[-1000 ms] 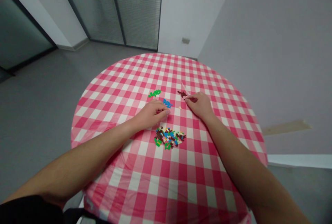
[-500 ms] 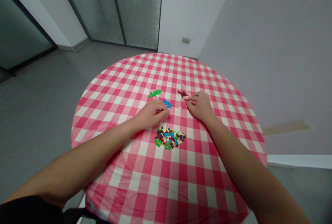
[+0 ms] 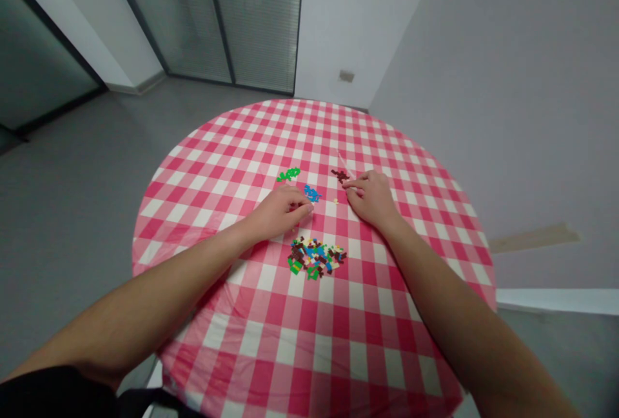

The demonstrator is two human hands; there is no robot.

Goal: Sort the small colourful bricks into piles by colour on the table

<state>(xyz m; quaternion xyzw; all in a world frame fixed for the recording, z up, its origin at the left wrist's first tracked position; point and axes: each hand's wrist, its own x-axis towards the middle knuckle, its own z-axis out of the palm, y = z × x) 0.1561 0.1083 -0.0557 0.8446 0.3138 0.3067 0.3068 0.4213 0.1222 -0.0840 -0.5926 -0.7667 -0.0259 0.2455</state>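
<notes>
My left hand [image 3: 278, 213] rests just left of and below a small blue pile of toy bricks [image 3: 312, 193]. Its thumb and fingers come together in a pinch; whatever may be between them is hidden. At the edge of a dark brown pile of bricks [image 3: 340, 175], my right hand [image 3: 373, 197] has its index finger stretched out, the tip touching the brown pieces. The thumb lies below it, slightly apart. A single pale yellow brick [image 3: 335, 200] lies between my hands. Nearer to me is a mixed heap of small bricks [image 3: 316, 258] in green, blue, brown, yellow and white.
Farther back on the left sits a green pile of bricks [image 3: 289, 175]. A red-and-white checked cloth [image 3: 309, 334] covers the round table. Behind it stand a glass partition [image 3: 261, 24] and a white wall [image 3: 358, 11]; a grey wall [image 3: 522, 115] rises on the right.
My right index fingertip has shifted slightly left, toward the brown pile. My left hand has drawn a little to the left. The piles look the same.
</notes>
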